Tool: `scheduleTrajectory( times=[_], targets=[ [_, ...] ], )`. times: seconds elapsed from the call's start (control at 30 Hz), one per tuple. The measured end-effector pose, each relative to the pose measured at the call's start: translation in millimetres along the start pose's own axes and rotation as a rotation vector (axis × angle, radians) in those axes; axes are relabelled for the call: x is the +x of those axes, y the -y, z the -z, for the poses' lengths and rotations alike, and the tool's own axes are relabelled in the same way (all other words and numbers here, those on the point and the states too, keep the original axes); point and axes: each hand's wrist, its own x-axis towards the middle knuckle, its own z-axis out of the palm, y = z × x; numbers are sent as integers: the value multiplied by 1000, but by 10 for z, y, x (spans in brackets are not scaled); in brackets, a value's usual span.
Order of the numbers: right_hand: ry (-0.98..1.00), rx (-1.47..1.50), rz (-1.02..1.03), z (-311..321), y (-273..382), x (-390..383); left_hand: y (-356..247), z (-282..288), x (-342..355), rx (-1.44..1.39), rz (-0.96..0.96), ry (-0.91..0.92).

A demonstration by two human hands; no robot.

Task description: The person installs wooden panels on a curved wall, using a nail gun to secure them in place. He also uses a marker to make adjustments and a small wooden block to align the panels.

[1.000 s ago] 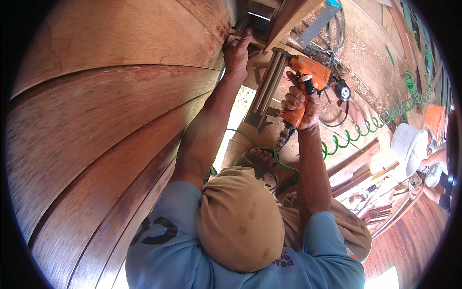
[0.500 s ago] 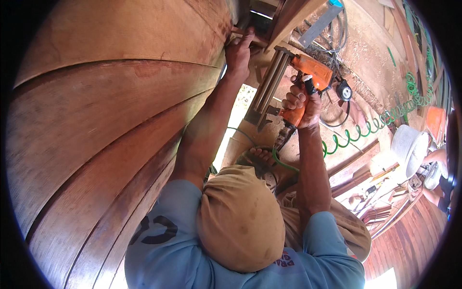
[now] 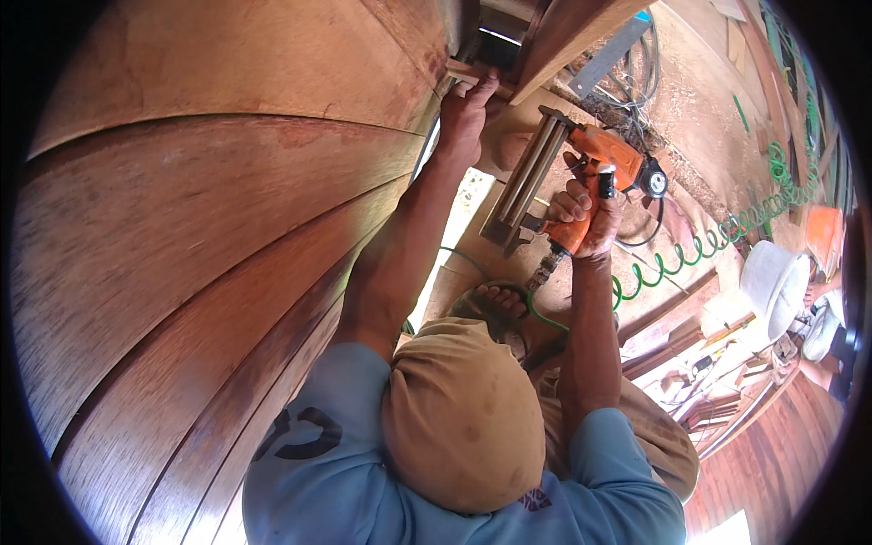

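Observation:
My left hand (image 3: 465, 120) reaches up beside the curved plank wall (image 3: 218, 182). Its fingers close on the end of a narrow wooden strip (image 3: 465, 71), below a dark framed recess; some fingertips are hidden. To its right, my right hand (image 3: 589, 216) is wrapped around the handle of an orange nail gun (image 3: 607, 148). The gun's long magazine (image 3: 531, 177) slants between my two arms, apart from the wood. A round gauge (image 3: 653, 180) sits at the gun's right side, and a green coiled hose (image 3: 672, 263) runs near its handle.
A wooden beam (image 3: 581, 41) slants above the gun, beside a flat grey metal bar (image 3: 610, 59). Sawdust and cables litter the floor. At right stand a pale bucket (image 3: 772, 286) and an orange container (image 3: 825, 229); another person's limbs show at the far right edge.
The nail gun has swung slightly down and right in view, its gauge now closer to the body. My left hand stays at the wooden strip as the whole view shifts a little.

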Motion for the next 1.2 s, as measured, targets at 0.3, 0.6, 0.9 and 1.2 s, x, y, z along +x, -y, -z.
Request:
scheduleTrajectory(
  times=[0.3, 0.6, 0.9, 1.2],
  targets=[
    [-23, -9, -7, 70, -39, 54, -97, 83, 35, 83, 63, 33],
    [-46, 96, -49, 150, -94, 106, -169, 75, -68, 108, 90, 137],
    [-40, 116, -100, 174, -94, 174, -124, 167, -32, 126, 102, 42],
    [26, 142, -106, 180, -91, 191, -144, 169, -56, 164, 117, 39]
  ],
)
